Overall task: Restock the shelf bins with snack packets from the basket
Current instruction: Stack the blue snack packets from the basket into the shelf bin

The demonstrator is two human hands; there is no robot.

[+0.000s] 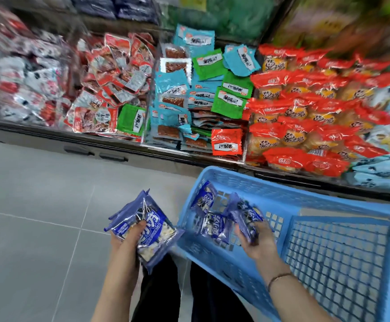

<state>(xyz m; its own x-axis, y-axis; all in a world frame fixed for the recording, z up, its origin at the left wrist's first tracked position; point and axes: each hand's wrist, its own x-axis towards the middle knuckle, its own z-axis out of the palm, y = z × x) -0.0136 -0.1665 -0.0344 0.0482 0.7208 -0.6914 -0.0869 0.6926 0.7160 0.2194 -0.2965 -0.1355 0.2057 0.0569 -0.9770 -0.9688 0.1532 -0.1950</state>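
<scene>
head | left hand fingers clasp a stack of blue packets over the floor, just left of the basket | right hand fingers grip one packet inside the basket, loose packets beside it | judgement: lift above the basket's left rim before swinging to the far shelf bins; matching bin unidentifiable in the blur | room: floor on the left.

Left hand clasping blue packets, right hand gripping single packet, both held low in front
</scene>
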